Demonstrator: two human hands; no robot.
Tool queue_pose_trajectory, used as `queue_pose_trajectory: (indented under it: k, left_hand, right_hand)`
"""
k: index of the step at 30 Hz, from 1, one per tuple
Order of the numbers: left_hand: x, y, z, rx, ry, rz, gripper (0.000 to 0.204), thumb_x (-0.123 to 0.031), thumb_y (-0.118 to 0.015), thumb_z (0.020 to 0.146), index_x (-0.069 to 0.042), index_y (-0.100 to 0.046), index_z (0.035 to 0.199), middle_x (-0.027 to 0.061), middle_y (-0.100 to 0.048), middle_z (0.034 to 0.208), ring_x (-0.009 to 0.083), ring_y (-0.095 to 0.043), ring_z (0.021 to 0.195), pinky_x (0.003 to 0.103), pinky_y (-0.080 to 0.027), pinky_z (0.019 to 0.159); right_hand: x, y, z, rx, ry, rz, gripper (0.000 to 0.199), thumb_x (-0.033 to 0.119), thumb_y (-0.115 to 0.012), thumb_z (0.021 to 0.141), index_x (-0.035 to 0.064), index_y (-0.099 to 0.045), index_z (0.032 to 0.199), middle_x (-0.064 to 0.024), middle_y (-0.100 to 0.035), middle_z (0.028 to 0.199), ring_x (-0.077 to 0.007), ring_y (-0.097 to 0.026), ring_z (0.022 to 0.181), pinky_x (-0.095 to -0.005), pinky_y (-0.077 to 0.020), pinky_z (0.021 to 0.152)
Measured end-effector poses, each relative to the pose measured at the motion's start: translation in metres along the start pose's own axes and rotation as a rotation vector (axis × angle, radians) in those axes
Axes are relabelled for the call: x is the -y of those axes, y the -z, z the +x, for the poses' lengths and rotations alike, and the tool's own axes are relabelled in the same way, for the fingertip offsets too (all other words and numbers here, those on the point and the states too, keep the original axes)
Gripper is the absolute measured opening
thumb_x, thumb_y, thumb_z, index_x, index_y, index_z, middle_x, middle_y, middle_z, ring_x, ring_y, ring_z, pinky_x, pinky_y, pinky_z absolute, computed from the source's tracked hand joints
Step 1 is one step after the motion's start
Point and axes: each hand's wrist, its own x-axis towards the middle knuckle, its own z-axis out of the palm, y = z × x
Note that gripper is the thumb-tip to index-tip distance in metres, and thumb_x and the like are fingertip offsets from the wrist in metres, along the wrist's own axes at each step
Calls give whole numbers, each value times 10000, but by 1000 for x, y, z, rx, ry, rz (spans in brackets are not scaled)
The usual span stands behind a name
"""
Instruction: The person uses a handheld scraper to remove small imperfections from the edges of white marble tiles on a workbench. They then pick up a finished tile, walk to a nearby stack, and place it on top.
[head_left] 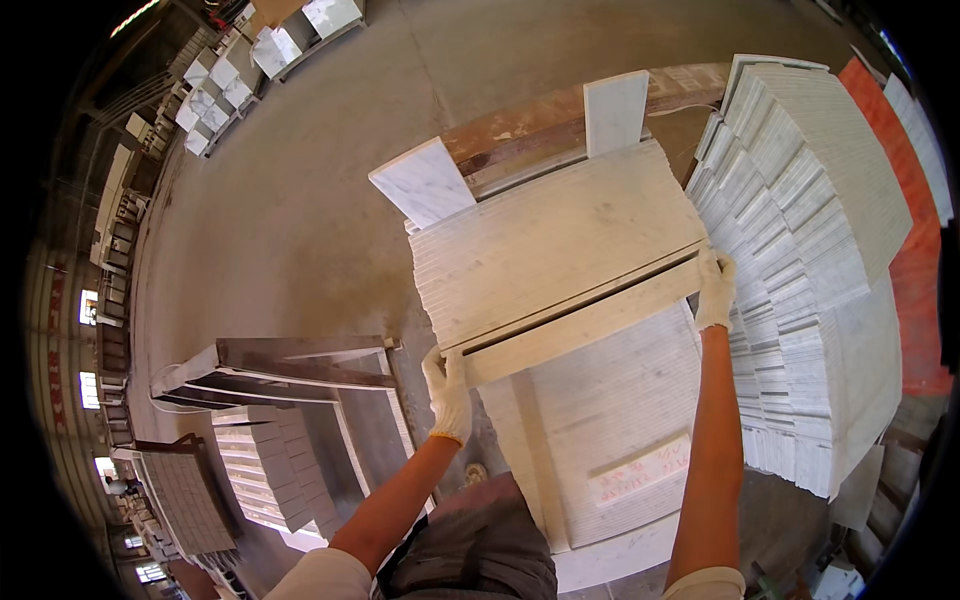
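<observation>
two gloved hands clamped on one stone slab point(585, 322), nearest piece of a tight stack of upright slabs point(555, 245). left hand point(447, 393) wrapped round the slab's near-left end, fingers closed on the edge. right hand point(714, 290) closed on the far-right end, fingers over the top edge. slab spanned fully between both hands, long axis slanted from near left to far right; neither hand nearer, each already touching its own end. dark gap showed between held slab and rest of the stack, so leaned slightly off the pack toward the near side. slab looked long, thin, pale cream-white with faint grey veining, top edge narrow and straight. stack itself sat centre frame, on top of a wider bed of the same thin white pieces point(615, 420), with a pinkish label strip point(640, 470) near its near edge. two white marble offcuts point(424, 181) stood past the stack on the far side against a wooden beam point(520, 125). tall fanned stack of tiles point(810, 250) just right of the right hand. empty metal rack point(290, 365) left of the left hand, concrete floor point(300, 200) beyond.
</observation>
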Motion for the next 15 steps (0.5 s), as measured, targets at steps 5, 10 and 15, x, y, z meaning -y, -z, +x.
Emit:
queue_pose_trajectory:
  k: [5,10,15]
  left_hand:
    - [9,-5,-1,-84,-22,-46,494,-380,-618,929,-39,-480,1259,67,-529,1149,153,-489,1071,315,-401,961]
    - [8,-11,-8,-160,1,-11,402,-356,-642,909,-36,-528,1125,62,-535,1064,155,-503,1000,318,-417,923]
    - [23,-5,4,-126,-114,74,352,-305,-632,907,-15,-529,1080,67,-485,1025,152,-506,928,319,-431,885]
  right_hand:
    - [1,3,2,-7,16,-11,367,280,-720,872,17,-607,1101,-51,-590,1035,-139,-525,956,-283,-440,868]
    - [4,12,0,33,-3,2,364,269,-712,882,19,-608,1125,-49,-587,1071,-127,-521,984,-270,-431,881]
    - [2,16,6,154,21,98,333,237,-685,902,18,-618,1143,-46,-590,1103,-122,-527,1007,-269,-425,895]
